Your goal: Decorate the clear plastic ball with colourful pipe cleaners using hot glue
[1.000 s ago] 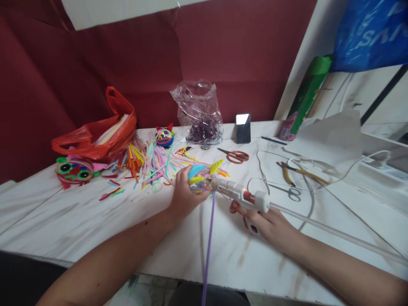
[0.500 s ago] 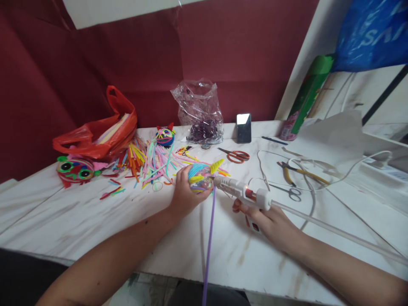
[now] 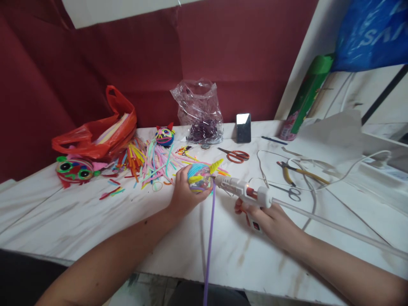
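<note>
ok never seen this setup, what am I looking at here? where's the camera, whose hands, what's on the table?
There is no machine: a person's two bare hands, filmed by one camera worn on their head, looking down at a white table. The left hand holds a small ball wrapped in coloured strips, with a long purple strip hanging from it. The right hand grips a white glue gun, nozzle at the ball. Behind lie a pile of coloured strips, a red bag, red scissors, pliers and a phone.

near table bare | strips block left | cables, pliers right
</note>
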Motion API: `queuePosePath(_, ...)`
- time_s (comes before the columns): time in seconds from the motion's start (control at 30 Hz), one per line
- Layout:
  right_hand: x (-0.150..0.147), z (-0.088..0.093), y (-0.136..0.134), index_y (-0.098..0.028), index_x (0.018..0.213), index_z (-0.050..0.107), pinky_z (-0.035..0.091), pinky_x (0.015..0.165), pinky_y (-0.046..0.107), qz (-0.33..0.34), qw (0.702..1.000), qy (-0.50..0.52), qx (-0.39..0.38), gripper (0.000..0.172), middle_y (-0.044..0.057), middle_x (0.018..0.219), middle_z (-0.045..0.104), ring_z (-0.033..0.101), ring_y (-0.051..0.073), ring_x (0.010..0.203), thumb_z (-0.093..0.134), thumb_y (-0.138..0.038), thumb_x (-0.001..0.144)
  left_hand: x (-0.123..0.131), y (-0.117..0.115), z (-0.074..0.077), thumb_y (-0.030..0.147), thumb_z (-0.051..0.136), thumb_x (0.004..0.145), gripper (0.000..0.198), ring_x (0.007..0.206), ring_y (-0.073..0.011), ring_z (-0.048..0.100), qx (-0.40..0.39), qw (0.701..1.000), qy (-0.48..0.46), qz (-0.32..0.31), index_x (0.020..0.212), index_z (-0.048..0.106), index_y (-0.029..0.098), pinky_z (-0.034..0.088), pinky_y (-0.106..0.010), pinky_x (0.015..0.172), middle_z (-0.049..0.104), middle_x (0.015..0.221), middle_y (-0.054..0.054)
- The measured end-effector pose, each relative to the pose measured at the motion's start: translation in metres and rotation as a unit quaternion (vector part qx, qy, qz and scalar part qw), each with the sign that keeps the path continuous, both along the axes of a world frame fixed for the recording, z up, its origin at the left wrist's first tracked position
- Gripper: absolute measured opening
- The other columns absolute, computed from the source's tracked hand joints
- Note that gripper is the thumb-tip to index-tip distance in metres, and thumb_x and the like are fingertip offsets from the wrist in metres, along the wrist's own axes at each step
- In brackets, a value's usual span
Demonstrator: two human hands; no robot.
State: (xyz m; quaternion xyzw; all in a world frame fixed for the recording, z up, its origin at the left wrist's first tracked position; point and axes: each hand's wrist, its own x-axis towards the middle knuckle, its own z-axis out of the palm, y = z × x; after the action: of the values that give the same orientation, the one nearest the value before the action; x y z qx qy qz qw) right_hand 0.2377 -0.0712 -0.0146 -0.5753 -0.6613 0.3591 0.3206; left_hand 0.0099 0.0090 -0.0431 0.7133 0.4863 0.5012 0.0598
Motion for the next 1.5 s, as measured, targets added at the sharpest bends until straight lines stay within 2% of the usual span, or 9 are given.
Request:
queuePosePath(0.2, 0.001, -0.002, -0.003, -0.021, 0.085, 0.066, 0.049, 0.067, 0.034, 0.041, 0.999, -0.019, 0.026, 0.043, 0.005, 0.084, 0.068, 0.06, 0.021, 0.072, 0.037, -0.053, 0.088, 0.001, 0.001, -0.001, 0.035, 0.08, 0.06, 0.08, 0.116, -0.0305, 0.054, 0.022, 1.0, 0.009, -0.004, 0.129, 0.042, 0.018, 0.05, -0.047, 0.096, 0.053, 0.121, -0.014)
queuePosePath(0.47, 0.0, -0.001, -0.005, -0.023, 0.088, 0.067, 0.049, 0.068, 0.032, 0.068, 0.996, -0.049, 0.04, 0.041, 0.004, 0.087, 0.068, 0.06, 0.019, 0.069, 0.037, -0.05, 0.091, 0.001, 0.001, -0.001, 0.028, 0.078, 0.059, 0.079, 0.118, -0.031, 0.053, 0.015, 1.0, 0.008, -0.004, 0.129, 0.042, 0.017, 0.047, -0.049, 0.099, 0.051, 0.122, -0.015)
queuePosePath(0.77, -0.001, 0.0, -0.003, -0.02, 0.082, 0.068, 0.05, 0.065, 0.035, 0.004, 1.0, 0.004, 0.009, 0.045, 0.007, 0.085, 0.07, 0.062, 0.022, 0.07, 0.041, -0.056, 0.084, 0.0, 0.002, -0.003, 0.034, 0.08, 0.059, 0.081, 0.117, -0.0301, 0.054, 0.027, 1.0, 0.006, -0.004, 0.129, 0.042, 0.02, 0.048, -0.047, 0.098, 0.052, 0.122, -0.014)
queuePosePath(1.03, -0.005, 0.008, -0.002, -0.018, 0.075, 0.067, 0.051, 0.058, 0.033, -0.016, 0.999, 0.034, 0.019, 0.046, 0.009, 0.079, 0.069, 0.061, 0.021, 0.065, 0.043, -0.058, 0.078, 0.0, 0.001, -0.002, 0.035, 0.081, 0.058, 0.081, 0.117, -0.0288, 0.055, 0.009, 1.0, -0.008, -0.001, 0.128, 0.043, 0.021, 0.05, -0.044, 0.095, 0.053, 0.121, -0.012)
queuePosePath(1.3, -0.002, 0.0, -0.003, -0.019, 0.08, 0.069, 0.05, 0.063, 0.033, 0.016, 1.0, 0.009, 0.02, 0.047, 0.007, 0.082, 0.07, 0.06, 0.02, 0.067, 0.041, -0.056, 0.084, 0.001, 0.002, -0.002, 0.031, 0.081, 0.056, 0.082, 0.116, -0.0295, 0.055, 0.027, 1.0, 0.008, 0.0, 0.129, 0.043, 0.021, 0.05, -0.045, 0.096, 0.053, 0.121, -0.012)
queuePosePath(1.5, -0.002, -0.005, -0.006, -0.021, 0.087, 0.068, 0.051, 0.069, 0.034, 0.056, 0.998, -0.017, 0.016, 0.045, 0.006, 0.085, 0.07, 0.062, 0.02, 0.072, 0.038, -0.054, 0.089, 0.001, 0.002, -0.003, 0.026, 0.078, 0.057, 0.082, 0.12, -0.0306, 0.051, 0.006, 1.0, 0.004, -0.006, 0.13, 0.042, 0.02, 0.045, -0.049, 0.102, 0.05, 0.124, -0.013)
